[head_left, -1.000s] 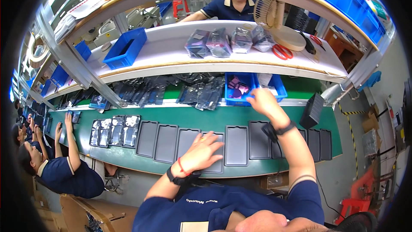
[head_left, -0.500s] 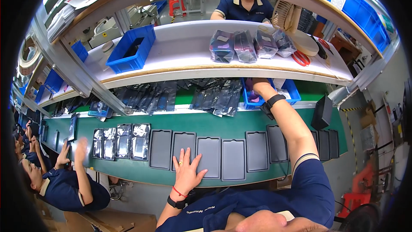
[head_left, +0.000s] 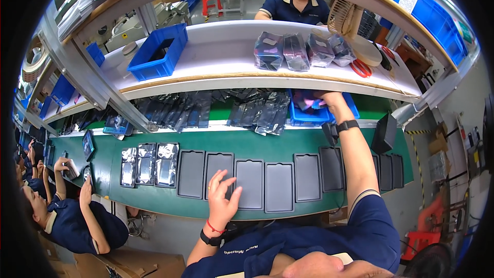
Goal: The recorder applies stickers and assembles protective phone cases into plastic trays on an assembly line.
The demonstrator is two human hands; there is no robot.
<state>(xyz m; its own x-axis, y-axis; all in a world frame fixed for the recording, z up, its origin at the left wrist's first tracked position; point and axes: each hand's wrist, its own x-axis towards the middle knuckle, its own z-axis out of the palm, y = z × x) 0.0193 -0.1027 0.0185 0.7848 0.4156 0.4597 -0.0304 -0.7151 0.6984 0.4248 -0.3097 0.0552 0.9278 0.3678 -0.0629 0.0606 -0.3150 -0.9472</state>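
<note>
My left hand (head_left: pixel 222 198) hovers at the near edge of a row of dark grey rectangular trays, its fingers apart and slightly bent, with nothing in them. Beside it lie one grey tray (head_left: pixel 250 185) and another grey tray (head_left: pixel 218 162). My right arm stretches forward across the bench, and my right hand (head_left: pixel 332 99) reaches into a blue bin (head_left: pixel 309 117) under the shelf. Pink and blue pieces (head_left: pixel 309 102) lie in that bin by the fingers. The shelf edge and the hand itself hide the fingertips, so any grip there is unclear.
Left of the grey trays lie trays with shiny clear-covered contents (head_left: pixel 166 164). Dark plastic pouches (head_left: pixel 262 112) are heaped under the shelf (head_left: pixel 221 85). A black box-like stand (head_left: pixel 385 133) is at right. A co-worker (head_left: pixel 85 216) works at left; another person (head_left: pixel 296 7) sits opposite.
My left hand has lifted off the tray and its fingers have bent. My right hand has shifted rightward in the bin. One shiny covered tray is gone from the row's left end.
</note>
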